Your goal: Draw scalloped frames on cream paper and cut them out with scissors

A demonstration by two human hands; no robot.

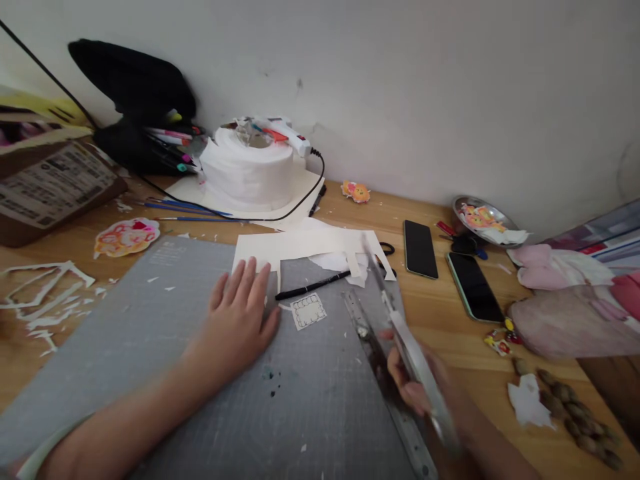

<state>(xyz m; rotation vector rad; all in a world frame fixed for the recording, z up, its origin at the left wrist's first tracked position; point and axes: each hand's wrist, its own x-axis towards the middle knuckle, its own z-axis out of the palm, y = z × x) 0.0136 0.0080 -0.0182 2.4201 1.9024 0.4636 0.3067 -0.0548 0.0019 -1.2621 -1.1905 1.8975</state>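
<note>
My left hand (243, 308) lies with its fingers spread over the grey cutting mat (200, 400), fingertips at the edge of a white sheet with cut-out gaps (260, 248). A black pen (311, 288) and a small paper piece with a scalloped drawn border (309, 311) are just right of it. My right hand (413, 380) is closed around a silver utility knife (417, 357), its blade end pointing toward the sheet; motion smears it. Under that hand, a long metal strip (357, 317), perhaps a ruler, is partly hidden.
A white roll (247, 170) carries a glue gun (287, 132) with a black cord. Two phones (421, 249) and a metal bowl (483, 217) are at right. Left are a cardboard box (55, 183), paper scraps (45, 290) and paintbrushes (190, 210).
</note>
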